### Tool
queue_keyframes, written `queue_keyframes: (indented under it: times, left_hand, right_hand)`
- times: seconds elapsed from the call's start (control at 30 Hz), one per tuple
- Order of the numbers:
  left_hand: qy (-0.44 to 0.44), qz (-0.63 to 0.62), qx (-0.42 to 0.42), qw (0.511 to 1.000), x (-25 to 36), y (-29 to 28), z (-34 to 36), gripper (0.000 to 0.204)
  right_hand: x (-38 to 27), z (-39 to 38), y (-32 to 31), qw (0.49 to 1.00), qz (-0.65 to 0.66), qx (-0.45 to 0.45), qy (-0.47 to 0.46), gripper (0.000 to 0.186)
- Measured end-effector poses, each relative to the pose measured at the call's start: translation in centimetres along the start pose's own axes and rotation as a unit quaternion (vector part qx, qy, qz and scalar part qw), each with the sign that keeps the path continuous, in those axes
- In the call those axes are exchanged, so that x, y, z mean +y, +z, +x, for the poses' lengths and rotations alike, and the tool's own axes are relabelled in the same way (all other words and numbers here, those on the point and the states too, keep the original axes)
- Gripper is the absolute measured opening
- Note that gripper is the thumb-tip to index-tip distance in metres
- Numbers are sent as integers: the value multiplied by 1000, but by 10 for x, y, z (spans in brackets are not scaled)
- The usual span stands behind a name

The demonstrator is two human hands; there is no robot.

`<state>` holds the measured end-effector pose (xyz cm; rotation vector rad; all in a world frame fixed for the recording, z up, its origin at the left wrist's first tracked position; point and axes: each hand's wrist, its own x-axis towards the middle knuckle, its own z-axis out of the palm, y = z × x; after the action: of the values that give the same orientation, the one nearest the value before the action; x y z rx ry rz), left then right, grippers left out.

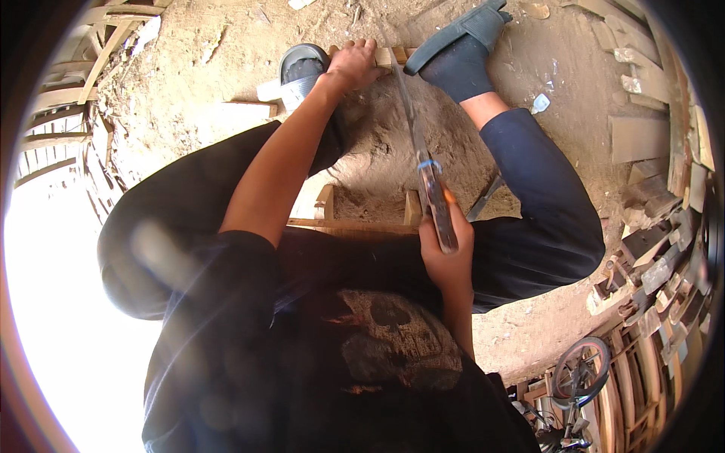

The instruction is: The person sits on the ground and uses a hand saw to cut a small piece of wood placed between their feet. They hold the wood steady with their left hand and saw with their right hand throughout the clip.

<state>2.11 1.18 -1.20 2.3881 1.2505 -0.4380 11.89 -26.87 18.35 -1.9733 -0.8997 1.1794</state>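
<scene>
My right hand (450,255) is closed round the dark brown handle of a handsaw (433,198), which has a blue band where the blade begins. Its narrow blade runs away from me, blurred toward the tip, and crosses beside a short strip of wood (384,58). My left hand (352,68) holds that strip down between my feet, close to the blade; its fingertips are partly hidden. On the left, a sandalled foot (303,63) rests beside this hand. My other foot, in a dark sandal (462,35), is near the strip's right end.
Beneath me is a low wooden stool (355,225). A loose wood piece (253,110) lies on the dirt ground to the left. Stacked timber offcuts (642,140) line the right side, with a bicycle wheel (581,371) at lower right. Slatted wood (57,98) stands at far left.
</scene>
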Motion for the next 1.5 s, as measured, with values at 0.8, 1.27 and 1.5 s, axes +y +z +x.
queue_keyframes:
  times: [0.8, 1.27, 1.5]
  left_hand:
    - [-28, 17, 10, 999, -9, 1, -5, 75]
    - [32, -18, -17, 999, -41, 43, 28, 60]
    - [-16, -31, -2, 999, -46, 47, 29, 51]
  right_hand:
    - [-9, -33, -1, 999, -41, -4, 3, 54]
    - [-3, -12, 0, 999, -37, -27, -4, 57]
    - [-8, -31, 1, 1000, -17, -18, -2, 54]
